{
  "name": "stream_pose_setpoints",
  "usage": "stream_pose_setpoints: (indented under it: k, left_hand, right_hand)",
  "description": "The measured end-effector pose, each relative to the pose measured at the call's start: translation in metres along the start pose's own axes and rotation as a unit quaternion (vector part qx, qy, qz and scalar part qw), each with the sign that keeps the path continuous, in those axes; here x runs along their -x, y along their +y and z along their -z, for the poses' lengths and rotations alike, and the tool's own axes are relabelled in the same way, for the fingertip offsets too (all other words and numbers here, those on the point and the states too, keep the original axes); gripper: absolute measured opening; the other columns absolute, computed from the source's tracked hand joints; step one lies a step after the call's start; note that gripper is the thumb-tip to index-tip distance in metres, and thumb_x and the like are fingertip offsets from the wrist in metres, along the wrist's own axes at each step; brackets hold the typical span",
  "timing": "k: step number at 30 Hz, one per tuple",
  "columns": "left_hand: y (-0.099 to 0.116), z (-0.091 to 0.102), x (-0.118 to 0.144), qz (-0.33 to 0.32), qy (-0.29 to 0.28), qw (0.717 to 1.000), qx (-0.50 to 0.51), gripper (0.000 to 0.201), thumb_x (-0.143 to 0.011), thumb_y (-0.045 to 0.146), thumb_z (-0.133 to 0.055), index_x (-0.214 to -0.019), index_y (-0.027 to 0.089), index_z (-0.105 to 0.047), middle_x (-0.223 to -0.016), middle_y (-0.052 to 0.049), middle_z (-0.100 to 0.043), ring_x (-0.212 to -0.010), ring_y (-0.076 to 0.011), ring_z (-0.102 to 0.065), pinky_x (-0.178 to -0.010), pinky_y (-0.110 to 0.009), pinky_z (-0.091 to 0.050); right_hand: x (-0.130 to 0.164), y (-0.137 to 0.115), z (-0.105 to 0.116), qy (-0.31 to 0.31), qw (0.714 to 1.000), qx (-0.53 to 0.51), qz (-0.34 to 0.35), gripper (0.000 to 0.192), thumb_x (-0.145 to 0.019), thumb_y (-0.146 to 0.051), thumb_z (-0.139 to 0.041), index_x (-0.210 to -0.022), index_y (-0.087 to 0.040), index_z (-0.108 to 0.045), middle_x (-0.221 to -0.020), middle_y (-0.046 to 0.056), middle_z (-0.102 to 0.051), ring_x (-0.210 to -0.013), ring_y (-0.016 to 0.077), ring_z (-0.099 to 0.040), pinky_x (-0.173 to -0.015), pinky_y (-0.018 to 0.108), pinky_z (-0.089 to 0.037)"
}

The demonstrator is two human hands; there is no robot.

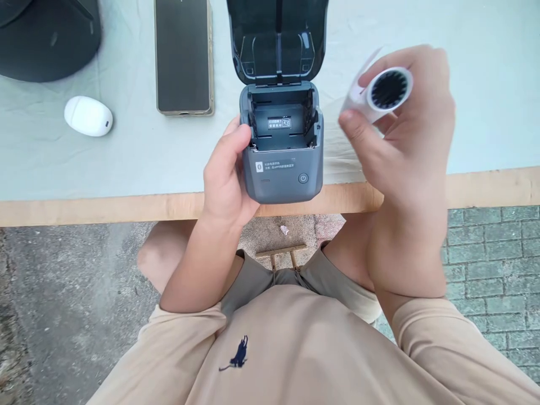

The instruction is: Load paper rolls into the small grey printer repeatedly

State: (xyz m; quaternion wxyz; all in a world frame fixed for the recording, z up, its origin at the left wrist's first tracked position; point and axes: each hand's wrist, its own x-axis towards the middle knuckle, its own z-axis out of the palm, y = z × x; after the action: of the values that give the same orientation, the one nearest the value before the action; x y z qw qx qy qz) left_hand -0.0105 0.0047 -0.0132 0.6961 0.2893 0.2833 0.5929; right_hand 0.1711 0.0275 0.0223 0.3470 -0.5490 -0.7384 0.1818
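A dark grey label printer (278,180) is in the grip of my left hand (228,169), its thumb on the side wall and the other fingers hidden behind the body. The printer's lid (278,45) stands raised, and its paper bay (280,135) holds no roll. To the right of the printer, above the cloth, my right hand (409,124) pinches a white label roll (360,101) between thumb and fingers. The roll's dark ribbed core end faces me, and a loose strip sticks up from it. Slight motion blur covers the right hand.
A smartphone (183,56) lies at the back, left of the printer. Further left are a white earbud case (88,116) and a black rounded object (46,39). The table's wooden front edge (105,208) runs above my knees.
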Motion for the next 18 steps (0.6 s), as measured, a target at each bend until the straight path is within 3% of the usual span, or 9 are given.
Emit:
stream_pose_setpoints:
  k: [6, 8, 11, 13, 15, 18]
  left_hand:
    - [0.000, -0.001, 0.000, -0.001, -0.002, 1.000, -0.011, 0.024, -0.088, 0.033, -0.043, -0.097, 0.022, -0.062, -0.101, -0.004, -0.069, -0.127, -0.0273, -0.049, -0.102, -0.042, -0.044]
    - [0.000, -0.002, 0.000, 0.002, -0.002, 1.000, -0.019, 0.024, -0.088, 0.035, -0.042, -0.097, 0.022, -0.060, -0.103, -0.004, -0.068, -0.127, -0.0265, -0.049, -0.103, -0.042, -0.044]
    - [-0.001, -0.001, 0.000, 0.000, -0.005, 1.000, -0.023, 0.023, -0.087, 0.036, -0.044, -0.097, 0.022, -0.060, -0.104, -0.004, -0.068, -0.126, -0.0261, -0.050, -0.102, -0.040, -0.045]
    - [-0.001, 0.001, -0.001, -0.001, -0.009, 1.000, -0.024, 0.023, -0.087, 0.035, -0.045, -0.097, 0.022, -0.060, -0.102, -0.004, -0.068, -0.125, -0.0264, -0.052, -0.101, -0.040, -0.046]
    - [-0.002, 0.002, -0.002, -0.005, -0.009, 1.000, -0.026, 0.022, -0.086, 0.035, -0.047, -0.097, 0.022, -0.061, -0.100, -0.004, -0.068, -0.124, -0.0266, -0.053, -0.100, -0.040, -0.048]
    - [-0.003, 0.003, -0.003, -0.010, -0.010, 1.000, -0.025, 0.021, -0.087, 0.035, -0.048, -0.097, 0.021, -0.061, -0.099, -0.003, -0.068, -0.123, -0.0262, -0.054, -0.099, -0.041, -0.048]
  right_hand:
    - [0.002, 0.010, -0.007, -0.056, 0.990, 0.101, -0.081, 0.045, -0.069, -0.028, -0.068, -0.111, -0.028, -0.049, -0.097, 0.000, -0.063, -0.093, 0.0178, -0.059, -0.086, 0.040, -0.049]
    - [0.006, 0.006, 0.002, -0.053, 0.993, 0.081, -0.062, 0.055, -0.071, -0.027, -0.067, -0.121, -0.030, -0.043, -0.105, 0.000, -0.062, -0.098, 0.0171, -0.060, -0.087, 0.039, -0.050]
    - [0.012, 0.004, 0.023, 0.059, 0.992, 0.108, 0.015, 0.048, -0.077, -0.033, -0.062, -0.122, -0.029, -0.045, -0.118, -0.001, -0.056, -0.106, 0.0154, -0.059, -0.087, 0.033, -0.049]
    - [0.014, 0.012, 0.034, 0.106, 0.975, 0.196, 0.019, 0.049, -0.078, -0.041, -0.059, -0.123, -0.027, -0.047, -0.124, 0.001, -0.051, -0.116, 0.0202, -0.052, -0.098, 0.040, -0.043]
    - [0.013, 0.025, 0.038, 0.050, 0.974, 0.219, -0.029, 0.057, -0.076, -0.043, -0.060, -0.127, -0.023, -0.044, -0.127, 0.007, -0.045, -0.123, 0.0237, -0.043, -0.108, 0.045, -0.036]
    - [0.009, 0.042, 0.032, -0.032, 0.978, 0.173, -0.111, 0.054, -0.076, -0.033, -0.060, -0.126, -0.020, -0.042, -0.122, 0.012, -0.039, -0.118, 0.0215, -0.042, -0.102, 0.042, -0.042]
